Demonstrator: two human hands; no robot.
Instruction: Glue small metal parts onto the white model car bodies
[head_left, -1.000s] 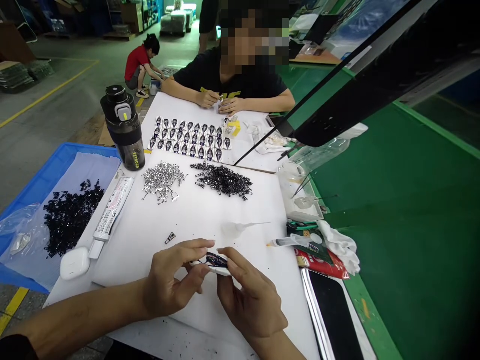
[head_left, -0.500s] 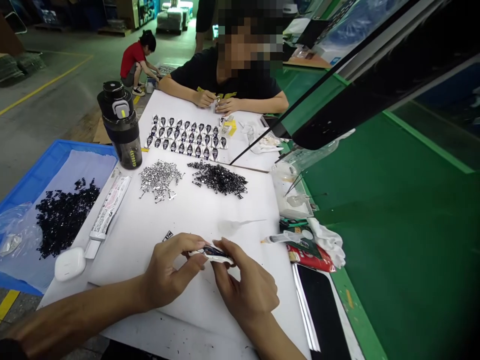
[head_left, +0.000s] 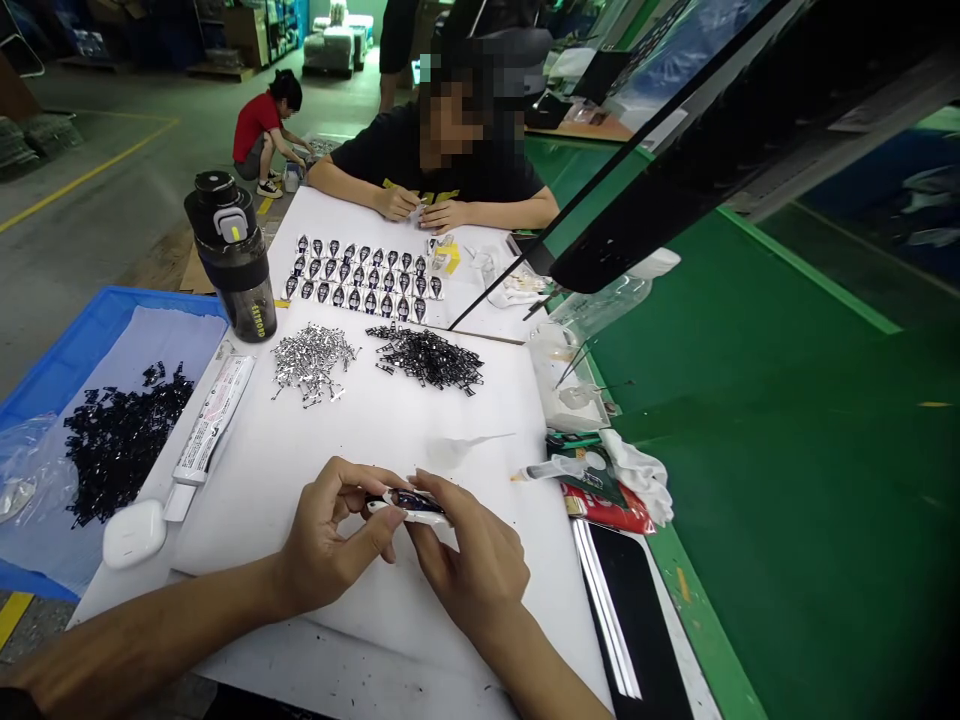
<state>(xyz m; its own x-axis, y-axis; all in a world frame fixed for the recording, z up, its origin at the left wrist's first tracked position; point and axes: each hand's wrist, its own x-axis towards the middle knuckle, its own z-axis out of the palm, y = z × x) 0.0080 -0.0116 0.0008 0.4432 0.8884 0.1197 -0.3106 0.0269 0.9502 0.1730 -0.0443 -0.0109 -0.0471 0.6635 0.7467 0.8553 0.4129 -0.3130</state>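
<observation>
A small pointed oval part (head_left: 420,508), white at the edge with a dark glossy middle, is held just above the white work surface between my two hands. My left hand (head_left: 337,530) pinches its left end, the thumb along the near side and the fingers bent over the far side. A dark bit shows by those fingertips, too small to name. On the right end, my right hand (head_left: 469,550) is closed, index finger on top and thumb below. Beyond my hands lie a pile of small silver metal parts (head_left: 311,362) and a pile of small black frames (head_left: 429,358).
Rows of dark-and-white oval parts (head_left: 360,275) lie farther back, before a co-worker's hands (head_left: 442,215). A bottle (head_left: 234,265), a tube (head_left: 215,420) and a white earbud case (head_left: 135,533) stand left, beside a blue tray (head_left: 64,335). A syringe (head_left: 551,468) and phone-like black slab (head_left: 637,610) lie right.
The view has shifted slightly, so the table contents appear a little further left. A small black piece beside my left hand is no longer visible there. Both hands still hold the oval part.
</observation>
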